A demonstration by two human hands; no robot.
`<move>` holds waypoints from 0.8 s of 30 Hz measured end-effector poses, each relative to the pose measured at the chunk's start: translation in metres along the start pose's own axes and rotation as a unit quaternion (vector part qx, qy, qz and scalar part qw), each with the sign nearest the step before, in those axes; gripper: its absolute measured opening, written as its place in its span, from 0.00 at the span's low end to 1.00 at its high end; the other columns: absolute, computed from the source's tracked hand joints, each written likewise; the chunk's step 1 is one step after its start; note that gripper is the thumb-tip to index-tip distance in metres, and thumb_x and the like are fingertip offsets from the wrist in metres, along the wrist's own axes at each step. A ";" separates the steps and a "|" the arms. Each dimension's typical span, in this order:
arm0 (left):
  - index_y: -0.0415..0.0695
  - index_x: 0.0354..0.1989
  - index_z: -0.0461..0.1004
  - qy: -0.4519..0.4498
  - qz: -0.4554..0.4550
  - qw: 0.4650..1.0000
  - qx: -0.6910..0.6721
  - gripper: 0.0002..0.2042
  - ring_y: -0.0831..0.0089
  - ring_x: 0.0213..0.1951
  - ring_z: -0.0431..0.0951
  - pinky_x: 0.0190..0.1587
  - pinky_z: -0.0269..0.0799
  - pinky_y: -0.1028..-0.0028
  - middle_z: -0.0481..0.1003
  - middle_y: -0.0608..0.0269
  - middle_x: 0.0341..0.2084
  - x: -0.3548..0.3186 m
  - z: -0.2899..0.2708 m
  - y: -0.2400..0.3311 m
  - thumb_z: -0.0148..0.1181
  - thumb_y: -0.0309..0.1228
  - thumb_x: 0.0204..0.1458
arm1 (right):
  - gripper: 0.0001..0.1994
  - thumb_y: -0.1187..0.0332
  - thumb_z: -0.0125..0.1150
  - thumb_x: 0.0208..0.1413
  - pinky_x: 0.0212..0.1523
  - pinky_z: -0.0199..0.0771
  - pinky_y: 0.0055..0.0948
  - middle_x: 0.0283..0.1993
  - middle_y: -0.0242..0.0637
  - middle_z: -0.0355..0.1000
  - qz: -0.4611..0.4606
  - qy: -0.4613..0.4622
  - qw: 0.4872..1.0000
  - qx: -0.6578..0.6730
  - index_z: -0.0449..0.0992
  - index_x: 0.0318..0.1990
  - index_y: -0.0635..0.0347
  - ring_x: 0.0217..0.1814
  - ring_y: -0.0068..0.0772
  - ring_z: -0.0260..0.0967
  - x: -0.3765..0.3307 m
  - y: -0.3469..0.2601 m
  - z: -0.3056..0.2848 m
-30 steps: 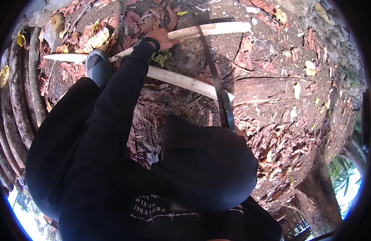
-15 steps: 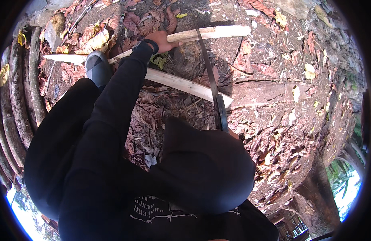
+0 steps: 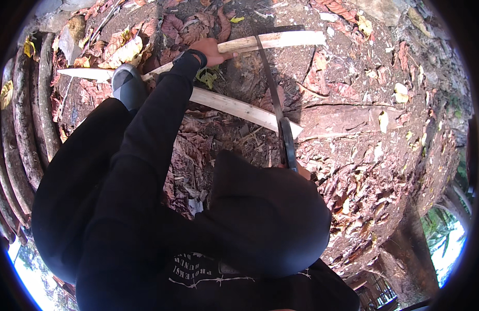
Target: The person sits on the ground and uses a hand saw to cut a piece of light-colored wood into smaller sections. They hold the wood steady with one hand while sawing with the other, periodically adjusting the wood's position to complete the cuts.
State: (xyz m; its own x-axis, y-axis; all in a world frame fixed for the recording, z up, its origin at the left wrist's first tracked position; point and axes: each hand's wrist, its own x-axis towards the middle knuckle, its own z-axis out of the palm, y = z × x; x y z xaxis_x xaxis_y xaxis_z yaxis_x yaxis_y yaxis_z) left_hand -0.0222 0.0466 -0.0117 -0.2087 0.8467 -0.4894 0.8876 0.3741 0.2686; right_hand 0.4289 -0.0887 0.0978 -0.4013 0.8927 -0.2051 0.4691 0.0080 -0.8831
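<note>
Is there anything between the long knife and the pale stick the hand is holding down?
Nothing visible. The long dark machete blade lies right across the upper pale peeled wooden stick, beside the left hand pressing it down. The right hand at the handle is mostly hidden behind the dark sleeve.

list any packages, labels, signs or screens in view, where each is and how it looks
No packages, signs or screens.
Only a white print on the person's black top, bottom centre: small lettering over a thin barbed line.
</note>
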 end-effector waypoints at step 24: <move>0.34 0.36 0.86 0.022 -0.004 1.000 0.013 0.50 0.47 0.37 0.87 0.45 0.82 0.52 0.83 0.39 0.29 0.003 -0.006 0.006 0.50 0.81 0.54 | 0.06 0.73 0.65 0.64 0.26 0.63 0.30 0.20 0.32 0.68 -0.159 0.053 0.986 0.015 0.78 0.34 0.65 0.24 0.19 0.62 0.140 -0.055 0.055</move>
State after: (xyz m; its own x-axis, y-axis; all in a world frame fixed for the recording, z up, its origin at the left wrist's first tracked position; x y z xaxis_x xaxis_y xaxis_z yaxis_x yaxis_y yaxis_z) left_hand -0.0198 0.0539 -0.0068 -0.2330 0.8603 -0.4534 0.8961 0.3710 0.2436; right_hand 0.3036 0.0106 0.0945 -0.4400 0.8888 0.1286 0.3080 0.2839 -0.9081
